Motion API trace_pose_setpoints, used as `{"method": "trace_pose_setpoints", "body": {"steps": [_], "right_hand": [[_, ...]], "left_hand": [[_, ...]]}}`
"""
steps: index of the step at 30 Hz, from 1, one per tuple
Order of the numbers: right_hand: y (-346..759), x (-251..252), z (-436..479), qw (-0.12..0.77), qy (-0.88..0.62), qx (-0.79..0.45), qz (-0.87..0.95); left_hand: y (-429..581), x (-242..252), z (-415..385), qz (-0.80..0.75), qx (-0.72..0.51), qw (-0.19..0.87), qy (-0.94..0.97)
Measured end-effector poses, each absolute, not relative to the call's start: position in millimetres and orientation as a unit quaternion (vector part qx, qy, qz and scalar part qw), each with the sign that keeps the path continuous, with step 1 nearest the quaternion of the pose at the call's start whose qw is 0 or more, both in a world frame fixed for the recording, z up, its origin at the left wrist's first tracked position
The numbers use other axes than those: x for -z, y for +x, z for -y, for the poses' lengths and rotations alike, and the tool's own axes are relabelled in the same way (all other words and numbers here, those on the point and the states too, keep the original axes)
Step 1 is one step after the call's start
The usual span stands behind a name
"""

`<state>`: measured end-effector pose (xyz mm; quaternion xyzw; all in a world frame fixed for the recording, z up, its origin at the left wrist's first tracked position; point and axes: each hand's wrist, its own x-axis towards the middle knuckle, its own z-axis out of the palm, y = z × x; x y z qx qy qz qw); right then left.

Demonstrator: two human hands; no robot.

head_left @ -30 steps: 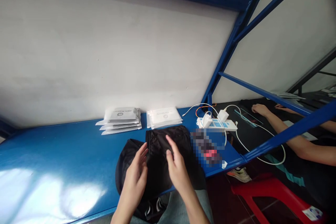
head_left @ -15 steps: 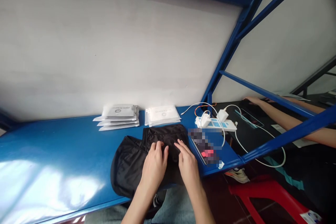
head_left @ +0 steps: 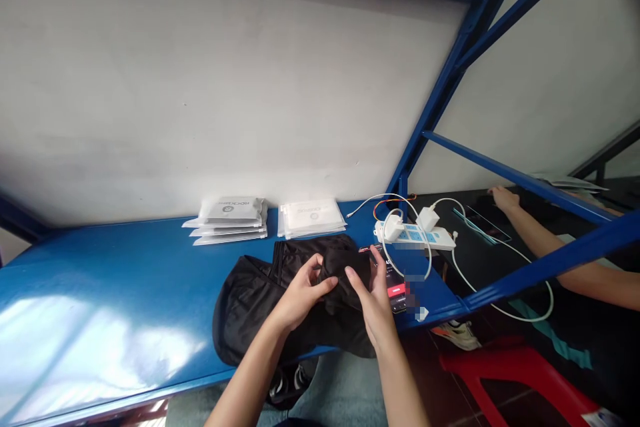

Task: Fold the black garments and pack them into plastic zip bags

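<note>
Black cloth [head_left: 245, 310]: slightly shiny and creased, lying at the near edge of a blue desk [head_left: 125, 273], one part lifted and bunched between the hands.
Pouches [head_left: 230, 220]: two frosted plastic stacks side by side behind the cloth, dark print on top.
Phone [head_left: 397, 289]: just right of the cloth, partly hidden by the right hand [head_left: 374, 297].
Power strip [head_left: 415, 237]: white, beyond the phone, plugs [head_left: 428, 217] in it.
Right side: blue bars [head_left: 440, 93] crossing in front of another person's arm [head_left: 540, 233]; red stool [head_left: 525, 363] below.
Left hand [head_left: 306, 288]: fingers curled, thumb pointing inward.
Right hand: fingers pointing away, thumb angled inward.
Grip: narrow on both, holding the bunched cloth.
</note>
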<state>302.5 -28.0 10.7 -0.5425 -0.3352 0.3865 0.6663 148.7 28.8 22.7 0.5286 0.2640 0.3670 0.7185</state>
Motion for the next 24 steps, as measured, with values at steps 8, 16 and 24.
{"method": "trace_pose_setpoints", "body": {"steps": [8, 16, 24], "right_hand": [[301.2, 0.5, 25.3, 0.642, -0.525, -0.463, 0.313], [304.6, 17.0, 22.2, 0.58, -0.601, -0.384, 0.393], [304.6, 0.1, 27.9, 0.597, -0.567, -0.432, 0.367]], "left_hand": [[100.8, -42.2, -110.2, -0.458, -0.269, 0.25, 0.809], [129.3, -28.5, -184.6, -0.46, -0.131, 0.122, 0.87], [119.0, -46.3, -169.6, -0.444, -0.123, 0.08, 0.884]]}}
